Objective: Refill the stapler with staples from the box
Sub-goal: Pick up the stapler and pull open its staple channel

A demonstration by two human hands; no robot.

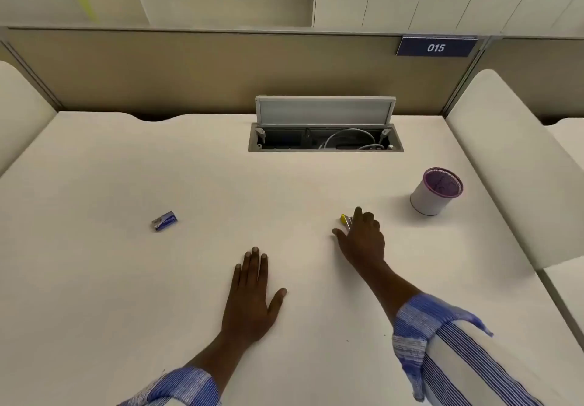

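A small yellow stapler point(345, 219) lies on the white desk right of centre, mostly hidden under my right hand point(363, 238). That hand's fingers are spread over the stapler and touch it, but no closed grip shows. A small blue staple box point(164, 221) lies on the desk far to the left, apart from both hands. My left hand point(251, 295) rests flat on the desk with its fingers apart and nothing in it.
A white mesh pen cup with a purple rim point(436, 191) stands at the right. An open cable hatch point(325, 136) with its lid raised sits in the desk at the back. Beige partition panels and padded side dividers bound the desk point(126, 279).
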